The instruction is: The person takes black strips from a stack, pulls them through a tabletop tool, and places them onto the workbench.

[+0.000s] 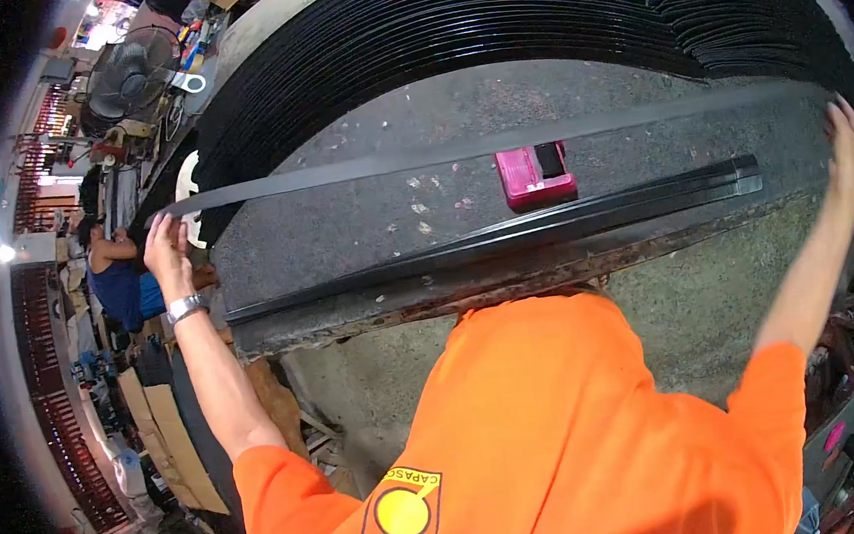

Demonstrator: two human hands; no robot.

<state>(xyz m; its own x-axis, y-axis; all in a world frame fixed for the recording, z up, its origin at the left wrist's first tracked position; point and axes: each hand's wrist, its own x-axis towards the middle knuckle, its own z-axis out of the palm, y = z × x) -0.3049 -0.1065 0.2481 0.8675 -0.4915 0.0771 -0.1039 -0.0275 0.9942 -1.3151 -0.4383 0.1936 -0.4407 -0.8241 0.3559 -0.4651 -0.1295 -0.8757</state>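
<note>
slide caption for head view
Left hand and right hand hold a long grey strip by its ends above a table with a pink box.

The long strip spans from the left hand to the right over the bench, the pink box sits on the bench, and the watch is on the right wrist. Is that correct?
Not quite: the watch is on the left wrist, as the head view shows. The long strip, bench and pink box are as you say.

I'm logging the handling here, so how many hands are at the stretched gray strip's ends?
2: the left hand at the left end of the gray strip, the right hand at its right end. No third hand shows there.
</note>
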